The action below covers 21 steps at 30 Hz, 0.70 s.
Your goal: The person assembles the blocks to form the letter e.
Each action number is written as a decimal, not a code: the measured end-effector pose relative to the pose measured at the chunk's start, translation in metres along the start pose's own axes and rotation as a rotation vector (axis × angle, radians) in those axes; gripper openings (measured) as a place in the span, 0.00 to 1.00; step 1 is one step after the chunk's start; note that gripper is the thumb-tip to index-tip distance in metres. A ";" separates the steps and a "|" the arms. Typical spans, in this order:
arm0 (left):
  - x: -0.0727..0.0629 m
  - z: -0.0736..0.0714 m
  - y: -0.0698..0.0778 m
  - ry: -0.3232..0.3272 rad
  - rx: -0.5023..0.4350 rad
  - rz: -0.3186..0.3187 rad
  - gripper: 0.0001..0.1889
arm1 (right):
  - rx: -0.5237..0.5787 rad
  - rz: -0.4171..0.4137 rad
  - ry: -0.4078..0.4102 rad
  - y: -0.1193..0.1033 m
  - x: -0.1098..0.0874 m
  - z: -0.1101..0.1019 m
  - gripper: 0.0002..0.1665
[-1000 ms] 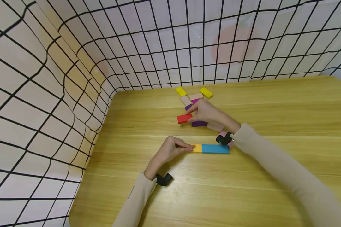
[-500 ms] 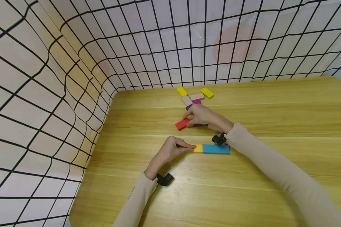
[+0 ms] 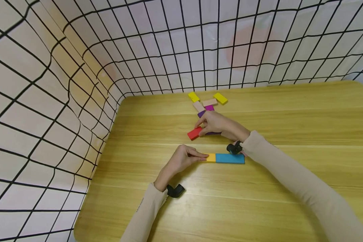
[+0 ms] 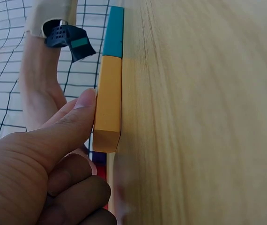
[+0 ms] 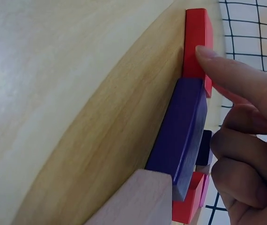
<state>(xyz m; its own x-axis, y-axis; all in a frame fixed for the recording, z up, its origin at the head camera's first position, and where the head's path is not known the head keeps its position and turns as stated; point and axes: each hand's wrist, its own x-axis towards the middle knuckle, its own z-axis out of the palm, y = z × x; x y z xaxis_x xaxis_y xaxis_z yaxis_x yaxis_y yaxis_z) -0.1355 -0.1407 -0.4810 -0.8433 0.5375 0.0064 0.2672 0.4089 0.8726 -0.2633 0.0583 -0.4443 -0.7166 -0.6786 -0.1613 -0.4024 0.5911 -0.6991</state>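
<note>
My left hand (image 3: 181, 158) pinches an orange block (image 3: 211, 158) lying flat on the wooden table; in the left wrist view the thumb presses the side of that orange block (image 4: 108, 98). Its far end meets a blue block (image 3: 230, 158), the two forming a straight row. Farther back, my right hand (image 3: 214, 121) holds a red block (image 3: 195, 133) between thumb and fingers, set at a slant. In the right wrist view the red block (image 5: 196, 42) stands end to end with a purple block (image 5: 178, 126), followed by a pale wood block (image 5: 138, 199).
Behind the right hand lie two yellow blocks (image 3: 220, 98), pale blocks (image 3: 210, 103) and a magenta block (image 3: 209, 108). Another red block (image 5: 189, 199) shows beyond the purple one. Black netting (image 3: 181, 50) over white sheeting borders the table's back and left.
My right hand has come slightly nearer with the red block, which has turned from nearly level to slanted beside the purple block. The left hand and orange block have stayed put.
</note>
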 end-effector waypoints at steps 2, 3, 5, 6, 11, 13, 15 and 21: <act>0.000 0.000 0.000 -0.001 0.000 -0.001 0.08 | 0.009 0.002 -0.008 0.000 -0.001 0.000 0.19; 0.000 0.000 0.000 0.000 0.000 -0.001 0.08 | 0.012 0.003 -0.012 0.000 -0.001 -0.001 0.18; 0.000 0.000 0.001 0.000 -0.001 -0.003 0.08 | 0.018 0.001 -0.017 0.000 -0.002 -0.001 0.18; 0.000 0.000 0.001 0.001 -0.002 -0.004 0.08 | 0.023 0.003 -0.018 0.001 -0.002 -0.001 0.18; 0.000 0.000 0.001 0.000 -0.002 -0.001 0.08 | 0.032 0.006 -0.020 0.001 -0.002 0.000 0.18; 0.000 0.000 0.001 0.001 -0.001 0.004 0.08 | 0.034 0.005 -0.021 0.001 -0.002 0.000 0.18; 0.000 0.000 0.000 0.001 0.001 0.008 0.08 | 0.037 0.003 -0.024 0.001 -0.002 -0.001 0.18; 0.000 0.000 -0.001 0.002 0.003 0.010 0.08 | 0.046 0.007 -0.036 0.002 -0.002 -0.001 0.18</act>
<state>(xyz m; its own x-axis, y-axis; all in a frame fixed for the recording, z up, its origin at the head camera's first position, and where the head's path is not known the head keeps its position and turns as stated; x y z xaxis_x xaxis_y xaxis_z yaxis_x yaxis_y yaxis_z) -0.1361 -0.1409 -0.4815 -0.8414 0.5403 0.0155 0.2769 0.4062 0.8708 -0.2633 0.0612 -0.4448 -0.6983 -0.6899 -0.1909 -0.3696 0.5759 -0.7292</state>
